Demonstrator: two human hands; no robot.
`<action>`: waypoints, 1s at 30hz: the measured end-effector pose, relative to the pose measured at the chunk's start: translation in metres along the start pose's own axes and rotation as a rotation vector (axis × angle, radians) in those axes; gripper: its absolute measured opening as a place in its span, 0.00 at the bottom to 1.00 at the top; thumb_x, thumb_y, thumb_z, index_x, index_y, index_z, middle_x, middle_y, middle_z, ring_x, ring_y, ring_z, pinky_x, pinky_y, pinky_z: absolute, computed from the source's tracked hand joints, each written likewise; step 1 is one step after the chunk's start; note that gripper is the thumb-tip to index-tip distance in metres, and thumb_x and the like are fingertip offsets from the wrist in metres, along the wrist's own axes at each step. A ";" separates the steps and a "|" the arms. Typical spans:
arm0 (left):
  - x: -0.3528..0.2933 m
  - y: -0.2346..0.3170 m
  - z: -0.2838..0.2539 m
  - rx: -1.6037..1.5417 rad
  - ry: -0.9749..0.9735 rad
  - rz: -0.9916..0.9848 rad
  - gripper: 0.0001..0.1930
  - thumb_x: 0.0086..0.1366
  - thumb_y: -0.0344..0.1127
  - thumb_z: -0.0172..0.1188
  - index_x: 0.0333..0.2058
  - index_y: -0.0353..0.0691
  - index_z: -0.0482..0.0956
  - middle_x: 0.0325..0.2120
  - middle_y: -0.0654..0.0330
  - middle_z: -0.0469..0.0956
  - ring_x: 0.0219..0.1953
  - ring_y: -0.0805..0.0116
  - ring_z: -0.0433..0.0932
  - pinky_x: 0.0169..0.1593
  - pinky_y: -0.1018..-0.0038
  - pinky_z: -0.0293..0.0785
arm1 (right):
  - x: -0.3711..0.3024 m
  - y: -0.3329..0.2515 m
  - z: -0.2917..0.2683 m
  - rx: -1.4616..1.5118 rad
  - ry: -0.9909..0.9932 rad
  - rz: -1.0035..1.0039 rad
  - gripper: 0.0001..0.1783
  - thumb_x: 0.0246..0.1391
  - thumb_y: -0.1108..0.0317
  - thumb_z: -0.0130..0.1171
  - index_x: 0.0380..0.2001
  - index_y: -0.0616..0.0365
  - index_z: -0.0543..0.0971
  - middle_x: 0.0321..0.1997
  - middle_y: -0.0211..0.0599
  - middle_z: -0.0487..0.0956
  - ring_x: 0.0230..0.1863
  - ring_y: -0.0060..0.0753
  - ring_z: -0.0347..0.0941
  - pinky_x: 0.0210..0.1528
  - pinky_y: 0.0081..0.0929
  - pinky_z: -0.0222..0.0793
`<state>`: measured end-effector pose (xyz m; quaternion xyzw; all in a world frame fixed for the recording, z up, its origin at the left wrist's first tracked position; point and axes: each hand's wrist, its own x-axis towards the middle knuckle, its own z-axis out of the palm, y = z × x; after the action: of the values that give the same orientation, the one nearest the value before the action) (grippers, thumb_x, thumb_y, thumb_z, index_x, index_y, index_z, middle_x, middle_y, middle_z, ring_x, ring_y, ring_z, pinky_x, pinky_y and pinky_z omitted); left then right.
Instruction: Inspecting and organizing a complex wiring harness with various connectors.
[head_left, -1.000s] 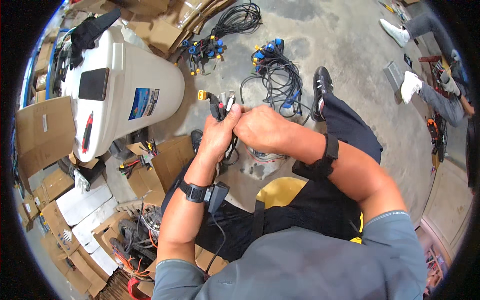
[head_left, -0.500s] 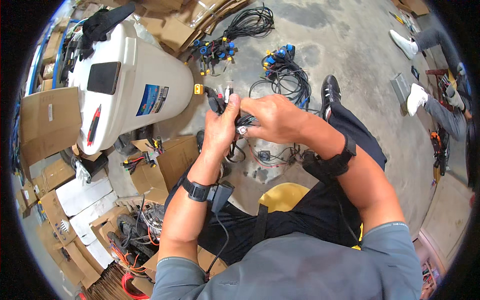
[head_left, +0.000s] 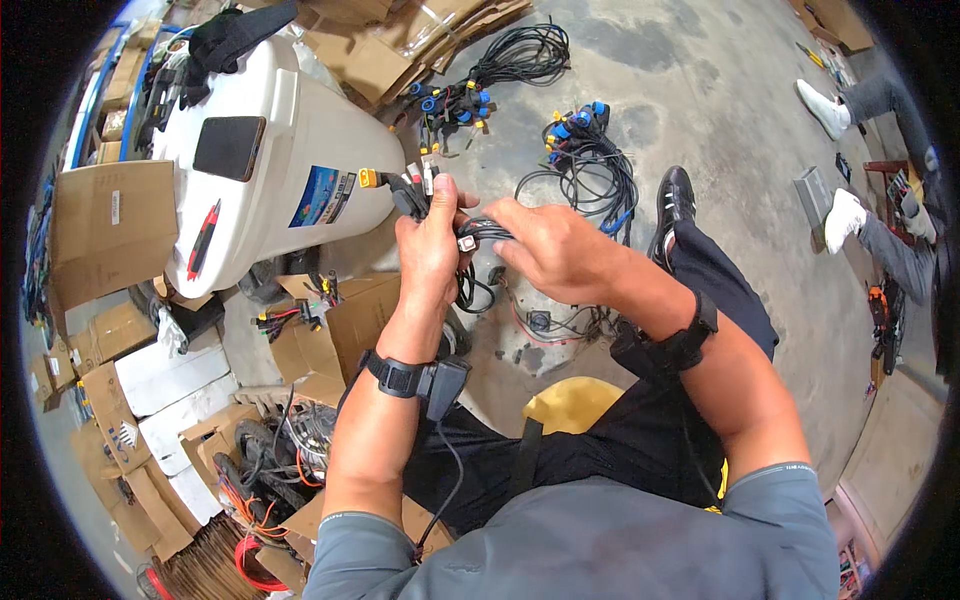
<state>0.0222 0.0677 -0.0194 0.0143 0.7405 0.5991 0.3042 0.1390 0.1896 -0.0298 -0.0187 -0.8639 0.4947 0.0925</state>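
My left hand (head_left: 428, 250) is closed round a wiring harness (head_left: 487, 231), thumb pointing up. Past that thumb stick the harness's connector ends, among them a yellow plug (head_left: 368, 178), a black plug (head_left: 408, 198) and slim white ones. My right hand (head_left: 555, 248) pinches the black cables just to the right, its fingers curled over them. Between the hands sits a small white connector (head_left: 466, 243). Dark cable loops (head_left: 474, 290) hang below the left hand; the left palm hides part of the bundle.
A white bin (head_left: 345, 150) with a phone (head_left: 229, 148) and a red-black pen (head_left: 204, 240) stands at left. Coiled cables with blue connectors (head_left: 580, 125) lie on the concrete ahead. Cardboard boxes (head_left: 350, 325) crowd the left. At right are another person's legs (head_left: 890, 265).
My right hand has drawn back slightly from my left thumb, exposing more cable between the hands. The left hand keeps its hold. The whole view has shifted a little.
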 end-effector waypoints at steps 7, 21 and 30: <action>-0.002 -0.006 0.006 -0.069 0.059 0.121 0.19 0.67 0.49 0.57 0.30 0.35 0.77 0.24 0.61 0.77 0.24 0.73 0.75 0.28 0.75 0.71 | 0.010 -0.013 -0.006 0.242 0.127 -0.017 0.21 0.49 0.68 0.64 0.45 0.66 0.73 0.37 0.52 0.79 0.40 0.47 0.78 0.43 0.33 0.71; -0.016 -0.008 0.003 -0.103 -0.281 -0.010 0.25 0.68 0.59 0.49 0.31 0.38 0.73 0.14 0.66 0.68 0.14 0.77 0.66 0.18 0.79 0.61 | 0.011 -0.003 -0.016 0.315 0.179 0.123 0.18 0.49 0.71 0.63 0.43 0.66 0.74 0.36 0.45 0.80 0.39 0.32 0.76 0.42 0.29 0.71; -0.024 0.010 -0.002 0.106 -0.514 0.082 0.13 0.50 0.29 0.71 0.32 0.40 0.76 0.21 0.70 0.72 0.21 0.81 0.69 0.24 0.80 0.64 | 0.012 -0.002 -0.043 0.436 -0.029 0.283 0.22 0.42 0.68 0.70 0.40 0.66 0.73 0.29 0.31 0.76 0.30 0.17 0.68 0.33 0.20 0.65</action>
<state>0.0379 0.0596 0.0004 0.2119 0.6679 0.5482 0.4567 0.1346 0.2265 -0.0050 -0.1118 -0.7270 0.6774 0.0119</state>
